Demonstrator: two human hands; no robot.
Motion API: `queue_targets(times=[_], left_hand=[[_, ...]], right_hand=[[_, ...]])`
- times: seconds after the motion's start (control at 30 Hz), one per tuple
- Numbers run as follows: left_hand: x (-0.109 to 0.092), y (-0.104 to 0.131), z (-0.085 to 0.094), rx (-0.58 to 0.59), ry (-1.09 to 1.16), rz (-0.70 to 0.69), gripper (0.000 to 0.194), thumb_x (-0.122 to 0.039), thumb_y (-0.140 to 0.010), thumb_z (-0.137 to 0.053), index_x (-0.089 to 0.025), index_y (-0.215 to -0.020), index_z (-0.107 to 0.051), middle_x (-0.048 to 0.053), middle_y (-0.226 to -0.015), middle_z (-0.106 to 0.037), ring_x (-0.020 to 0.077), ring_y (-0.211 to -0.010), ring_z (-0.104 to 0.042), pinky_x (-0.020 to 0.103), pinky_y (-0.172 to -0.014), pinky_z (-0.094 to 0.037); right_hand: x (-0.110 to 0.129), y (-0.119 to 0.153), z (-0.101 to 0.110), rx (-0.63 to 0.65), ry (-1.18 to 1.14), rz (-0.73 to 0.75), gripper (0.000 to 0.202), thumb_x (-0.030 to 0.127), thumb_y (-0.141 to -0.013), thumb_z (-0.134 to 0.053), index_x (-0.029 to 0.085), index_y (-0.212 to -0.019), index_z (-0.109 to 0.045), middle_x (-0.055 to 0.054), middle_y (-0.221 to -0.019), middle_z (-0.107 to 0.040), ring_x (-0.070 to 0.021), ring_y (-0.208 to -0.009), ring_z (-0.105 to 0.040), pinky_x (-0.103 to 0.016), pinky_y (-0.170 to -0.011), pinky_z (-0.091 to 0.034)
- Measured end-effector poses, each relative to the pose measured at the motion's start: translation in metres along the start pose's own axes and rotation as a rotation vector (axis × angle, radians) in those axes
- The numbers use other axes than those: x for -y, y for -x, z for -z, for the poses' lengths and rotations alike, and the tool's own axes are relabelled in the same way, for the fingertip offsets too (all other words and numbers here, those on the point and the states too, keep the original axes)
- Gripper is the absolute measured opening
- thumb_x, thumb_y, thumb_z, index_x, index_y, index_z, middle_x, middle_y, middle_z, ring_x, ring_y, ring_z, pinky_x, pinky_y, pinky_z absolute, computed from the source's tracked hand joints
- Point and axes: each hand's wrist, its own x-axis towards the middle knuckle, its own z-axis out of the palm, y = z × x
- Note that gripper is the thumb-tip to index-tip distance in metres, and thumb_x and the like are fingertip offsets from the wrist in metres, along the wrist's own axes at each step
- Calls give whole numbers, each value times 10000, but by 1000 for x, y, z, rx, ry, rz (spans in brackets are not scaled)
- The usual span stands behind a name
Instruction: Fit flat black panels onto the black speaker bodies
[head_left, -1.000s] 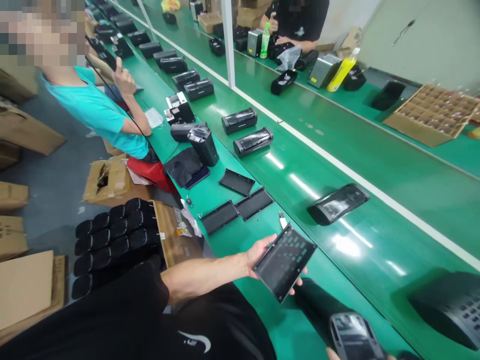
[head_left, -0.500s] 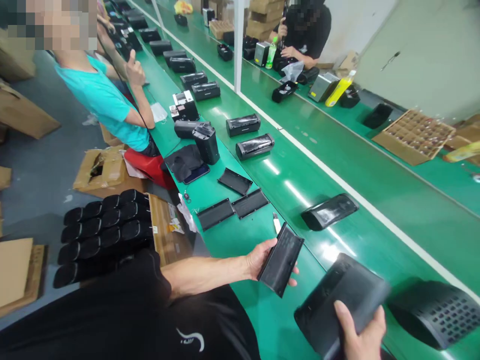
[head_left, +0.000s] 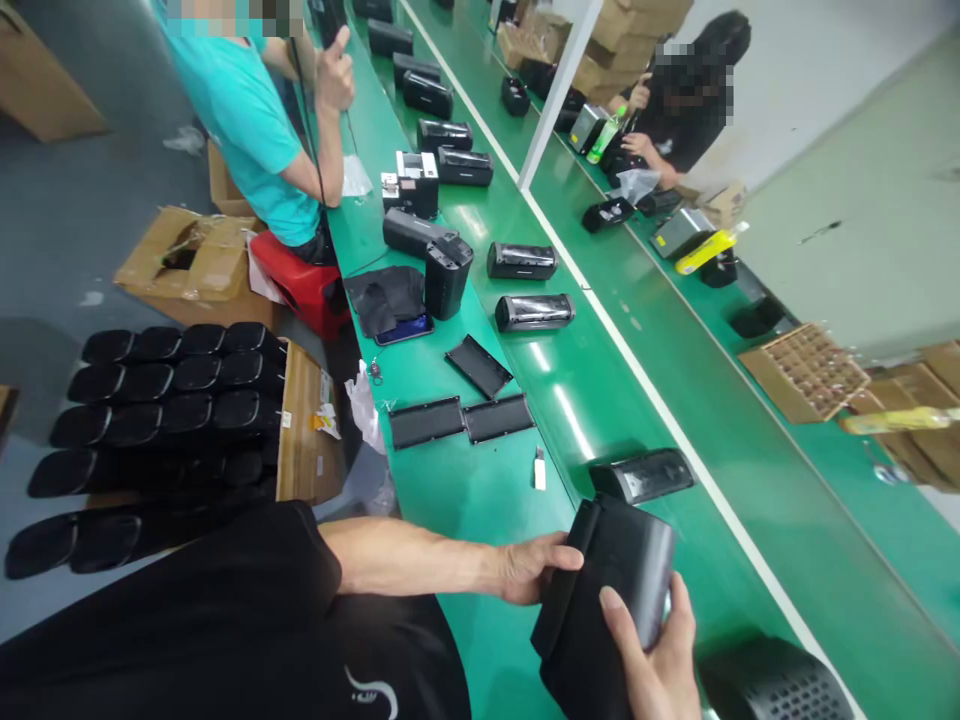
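My right hand (head_left: 660, 650) grips a black speaker housing (head_left: 637, 550), thumb on its near face and fingers around the far side. My left hand (head_left: 529, 568) is closed on a black rectangular panel (head_left: 562, 590), which lies against the housing's left side. Whether the panel is seated or only touching, I cannot tell. Beyond them, another black housing (head_left: 645, 475) rests on the green belt. A housing with a perforated end (head_left: 795, 685) is partly cut off at the lower edge. Three loose black panels, one of them angled (head_left: 478, 367), lie on the green tabletop (head_left: 450, 500).
A small white-handled object (head_left: 539, 470) lies near the panels. Farther up are a phone (head_left: 405, 330), a dark cloth (head_left: 382, 295) and an upright housing (head_left: 448, 275). Stacked black units (head_left: 154, 390) fill the lower left. A co-worker in turquoise (head_left: 247, 120) sits at left; another works across the belt.
My left hand has brought the panel right and down against the housing. The right hand has drawn the housing leftward and turned it more upright. The camera view has shifted.
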Motion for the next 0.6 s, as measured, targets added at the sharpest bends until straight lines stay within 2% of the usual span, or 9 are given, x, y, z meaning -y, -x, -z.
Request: queue_targets(times=[0.2,0.43,0.6], left_hand=[[1,1,0,-22,0,-37,570,-564,-604,-855,-250,-1076,-794,114,-980,-686,312,-993,-686,499,-1071,-494],[0,8,1,-13,-21,-31,536,-523,-636,-884,-316,-1118,-772,98,-1042,-699,319,-1053,-705,515,-1064,-501],[2,8,3,16,-29,-27,513,-521,-668,-876,-281,-1106,-762,120,-1053,-702,346,-1049,-716,553,-1061,-501]], right_hand=[[2,-1,-7,18,33,-21,1294,944,-720,-600,241,-1699,-130,-213,-1685,-290,-472,-1470,-402,-595,-1189,-317],[-3,0,-11,46,22,-75,1264,940,-736,-599,274,-1701,-126,-216,-1672,-326,-511,-1434,-434,-641,-1131,-365],[-4,-1,-15,60,-8,-83,1293,939,-739,-594,230,-1704,-105,-250,-1642,-348,-503,-1406,-468,-623,-1123,-381]])
